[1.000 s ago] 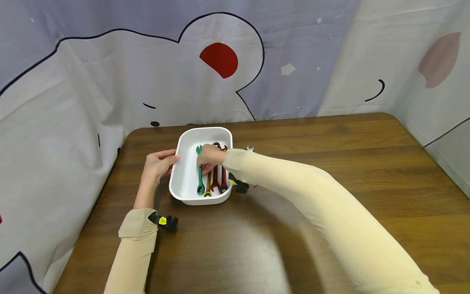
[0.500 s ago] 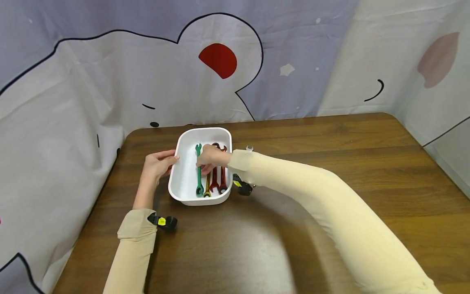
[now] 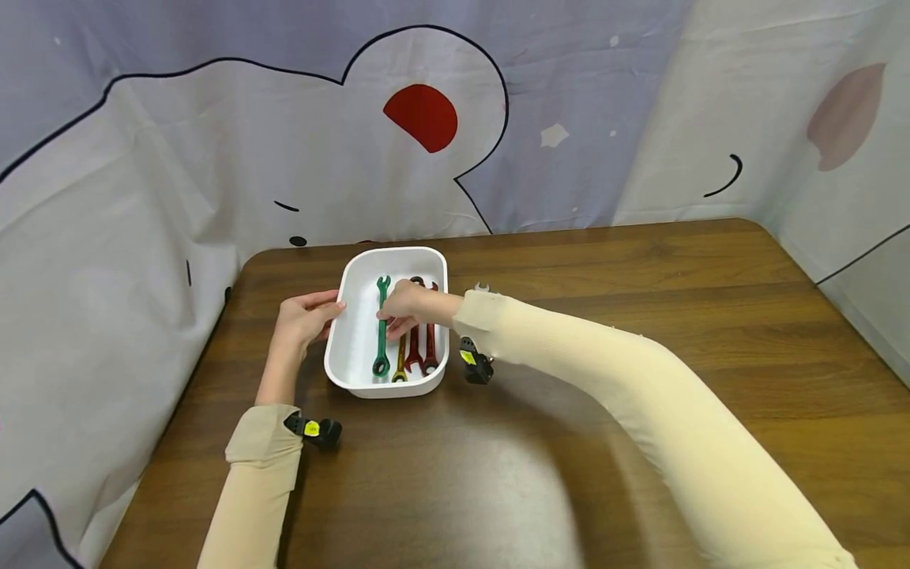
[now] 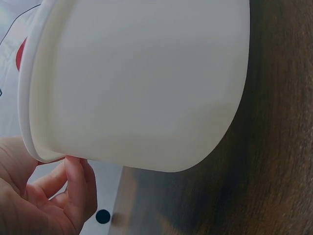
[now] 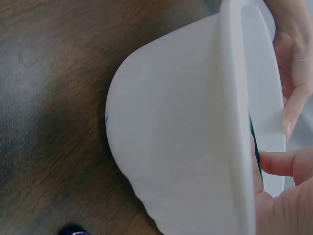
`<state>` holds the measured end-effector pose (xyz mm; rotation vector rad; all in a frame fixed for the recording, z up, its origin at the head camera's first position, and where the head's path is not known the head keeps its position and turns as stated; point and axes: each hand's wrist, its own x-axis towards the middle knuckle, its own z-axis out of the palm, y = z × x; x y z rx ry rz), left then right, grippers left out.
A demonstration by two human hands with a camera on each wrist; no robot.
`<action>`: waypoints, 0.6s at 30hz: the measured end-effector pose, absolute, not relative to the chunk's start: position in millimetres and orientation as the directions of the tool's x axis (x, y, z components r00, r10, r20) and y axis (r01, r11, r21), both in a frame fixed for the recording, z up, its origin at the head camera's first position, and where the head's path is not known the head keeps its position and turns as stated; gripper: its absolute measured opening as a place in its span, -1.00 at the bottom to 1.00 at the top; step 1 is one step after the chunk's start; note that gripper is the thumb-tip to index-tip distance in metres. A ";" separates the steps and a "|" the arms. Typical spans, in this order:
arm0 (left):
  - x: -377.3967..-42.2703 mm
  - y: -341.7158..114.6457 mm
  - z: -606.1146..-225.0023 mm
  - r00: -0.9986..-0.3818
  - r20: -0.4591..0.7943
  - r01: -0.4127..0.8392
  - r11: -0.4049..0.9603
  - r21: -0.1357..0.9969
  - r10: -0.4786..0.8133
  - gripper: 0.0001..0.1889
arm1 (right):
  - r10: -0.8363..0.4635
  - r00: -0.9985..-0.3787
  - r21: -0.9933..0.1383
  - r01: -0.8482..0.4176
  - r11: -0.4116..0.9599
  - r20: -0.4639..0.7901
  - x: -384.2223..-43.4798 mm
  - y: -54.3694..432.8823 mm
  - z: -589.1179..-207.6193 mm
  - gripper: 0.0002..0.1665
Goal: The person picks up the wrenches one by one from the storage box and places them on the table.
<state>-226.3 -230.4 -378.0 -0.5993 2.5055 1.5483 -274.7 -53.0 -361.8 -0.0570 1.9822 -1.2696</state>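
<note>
A white plastic tub [image 3: 359,348] stands at the left of the table, wrenches lying lengthwise in it. My left hand [image 3: 300,324] grips its left rim, thumb on top and fingers below, as the left wrist view of the tub's wall [image 4: 146,88] also shows. Inside the tub, my right hand [image 3: 408,304] pinches the middle of a green combination wrench [image 3: 381,336] between thumb and fingers. Right of it lie a yellow wrench [image 3: 400,363] and two red wrenches [image 3: 415,352], partly hidden under the hand. The right wrist view shows the thumb [image 5: 279,162] against the green wrench's edge.
A silver wrench end [image 3: 483,287] shows on the brown wooden table [image 3: 604,261] behind the right sleeve, the rest hidden. A patterned curtain [image 3: 569,103] hangs behind the table. Something dark and round [image 5: 73,230] sits at the right wrist view's lower edge.
The green wrench has shifted slightly left in the tub, away from the yellow one, with the right hand on it. My right forearm has swung a little right. The left hand stays put.
</note>
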 end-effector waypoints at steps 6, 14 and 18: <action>-226.0 -230.8 -377.9 -0.911 -0.319 -0.403 0.396 0.825 -0.262 -0.51 | -0.451 -0.702 -0.809 0.318 0.494 -0.551 -272.5 -49.5 -356.7 -0.82; -226.3 -233.1 -377.2 -0.910 -0.316 -0.402 0.395 0.826 -0.267 -0.51 | -0.483 -0.733 -0.844 0.234 0.483 -0.479 -266.0 -45.8 -351.0 -0.79; -226.5 -233.5 -376.9 -0.908 -0.318 -0.407 0.392 0.825 -0.273 -0.51 | -0.493 -0.743 -0.852 0.196 0.486 -0.452 -263.3 -44.2 -347.6 -0.76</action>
